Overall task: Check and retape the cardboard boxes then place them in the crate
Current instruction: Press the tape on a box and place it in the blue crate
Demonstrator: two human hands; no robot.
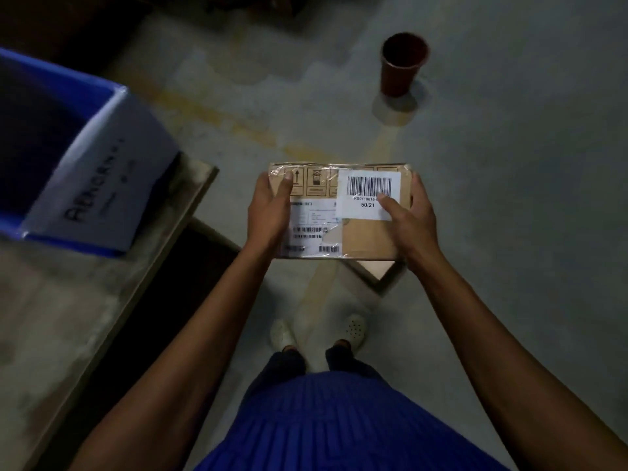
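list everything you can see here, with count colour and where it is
cardboard box: one, brown, taped, held over the floor at centre
barcode label: one, white, on the box's top face, far right part
printed label: one, white, partly torn, on the box's near left part
crate: one, blue with a white lettered side, on the table at left
table: one, grey, left side
cup: one, reddish brown, upright on the floor, upper right
floor: grey, stained
shoes: two, white, bottom centre
left hand: grips the box's left edge
right hand: grips its right edge
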